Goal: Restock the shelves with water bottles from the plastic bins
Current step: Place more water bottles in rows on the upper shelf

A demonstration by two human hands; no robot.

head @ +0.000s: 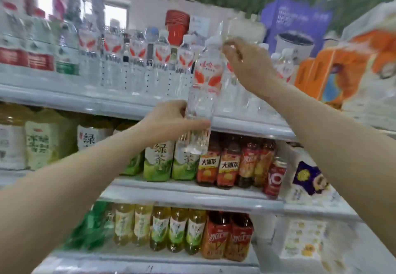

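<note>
My left hand [171, 120] grips the lower body of a clear water bottle [204, 85] with a red-and-white label, held upright in front of the top shelf [120, 104]. My right hand [246, 63] is raised beside the bottle's white cap, fingers curled near it; motion blur hides whether it grips anything. A row of matching water bottles [137, 59] stands on the top shelf to the left. More water bottles [282, 65] stand behind my right hand. No plastic bin is in view.
Green tea bottles [158, 162] and red-labelled drinks [227, 166] fill the middle shelf. Yellow and red drinks [177, 231] line the lower shelf. Orange boxes [334, 70] and a purple box [295, 27] sit at the upper right, white packs [306, 183] at the right.
</note>
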